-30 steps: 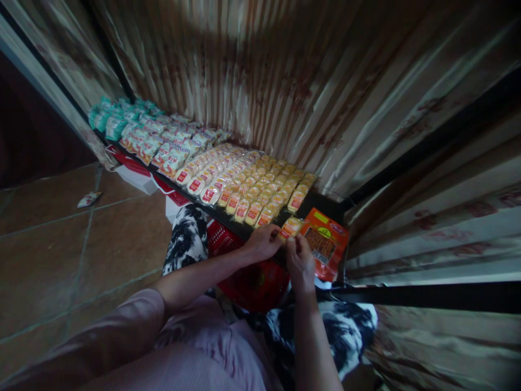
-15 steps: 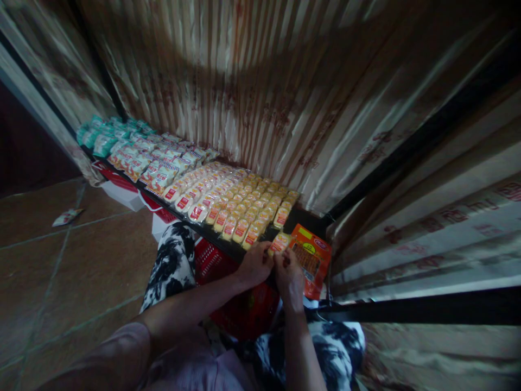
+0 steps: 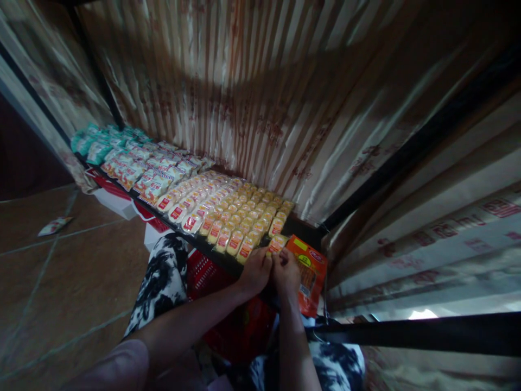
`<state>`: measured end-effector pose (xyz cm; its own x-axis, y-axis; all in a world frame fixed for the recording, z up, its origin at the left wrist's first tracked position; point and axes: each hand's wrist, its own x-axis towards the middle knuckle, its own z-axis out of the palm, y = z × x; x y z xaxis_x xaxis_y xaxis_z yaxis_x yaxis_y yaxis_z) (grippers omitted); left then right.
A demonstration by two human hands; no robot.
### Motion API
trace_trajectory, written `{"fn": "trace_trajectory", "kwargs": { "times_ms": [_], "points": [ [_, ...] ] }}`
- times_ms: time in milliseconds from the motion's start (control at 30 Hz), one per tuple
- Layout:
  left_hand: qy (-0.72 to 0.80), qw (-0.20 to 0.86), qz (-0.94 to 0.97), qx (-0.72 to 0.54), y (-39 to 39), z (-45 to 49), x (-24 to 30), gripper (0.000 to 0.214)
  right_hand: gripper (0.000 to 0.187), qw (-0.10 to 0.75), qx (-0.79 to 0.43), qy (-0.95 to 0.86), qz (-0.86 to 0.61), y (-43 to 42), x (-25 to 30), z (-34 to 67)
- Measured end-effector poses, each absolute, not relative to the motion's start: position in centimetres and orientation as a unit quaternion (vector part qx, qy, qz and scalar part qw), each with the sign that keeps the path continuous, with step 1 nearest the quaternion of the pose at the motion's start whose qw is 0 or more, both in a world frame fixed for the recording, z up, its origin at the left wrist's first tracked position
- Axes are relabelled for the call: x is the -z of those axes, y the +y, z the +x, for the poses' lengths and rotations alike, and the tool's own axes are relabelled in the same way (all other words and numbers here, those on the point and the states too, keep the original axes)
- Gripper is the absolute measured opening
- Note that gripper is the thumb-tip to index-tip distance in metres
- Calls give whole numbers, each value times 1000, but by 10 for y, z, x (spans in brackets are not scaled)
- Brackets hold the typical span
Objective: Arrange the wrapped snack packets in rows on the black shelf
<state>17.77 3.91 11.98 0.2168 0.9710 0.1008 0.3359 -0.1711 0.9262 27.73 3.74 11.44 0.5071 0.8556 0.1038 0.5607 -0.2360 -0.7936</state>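
Both my hands meet at a small yellow wrapped snack pack (image 3: 277,244) with a red and orange label, near the right end of the dark shelf (image 3: 303,232). My left hand (image 3: 258,270) pinches its near left edge. My right hand (image 3: 286,272) has its fingers closed on the near right edge. Just left of the hands, rows of similar yellow snack packs (image 3: 246,247) lie overlapping on the shelf. Partly behind my right hand is an orange food bag (image 3: 311,266) with a picture on its front.
Left along the shelf lie white-wrapped snack packs (image 3: 191,221), white printed bags (image 3: 157,183) and teal bags (image 3: 99,152). A red basket (image 3: 202,273) and white boxes (image 3: 115,204) stand below. Pleated curtain (image 3: 252,81) and black bars (image 3: 391,141) enclose the shelf. One packet (image 3: 56,226) lies on the floor.
The view has shifted slightly, so the shelf goods appear a little lower and further left. Both hands stay on the yellow snack pack, which sits close to the shelf.
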Motion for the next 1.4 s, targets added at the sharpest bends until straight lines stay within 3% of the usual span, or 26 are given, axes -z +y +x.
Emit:
{"fn": "trace_trajectory", "kwargs": {
  "times_ms": [400, 833, 1400],
  "points": [
    [487, 414, 652, -408, 57, 196, -112, 34, 44, 374, -215, -444, -785, 68, -107, 289],
    [517, 439, 643, -357, 64, 202, -109, 44, 45, 346, -159, -509, -772, 84, -97, 294],
    [449, 404, 659, -448, 48, 198, -90, 50, 48, 434, -174, -491, -735, 93, -84, 300]
  ]
}}
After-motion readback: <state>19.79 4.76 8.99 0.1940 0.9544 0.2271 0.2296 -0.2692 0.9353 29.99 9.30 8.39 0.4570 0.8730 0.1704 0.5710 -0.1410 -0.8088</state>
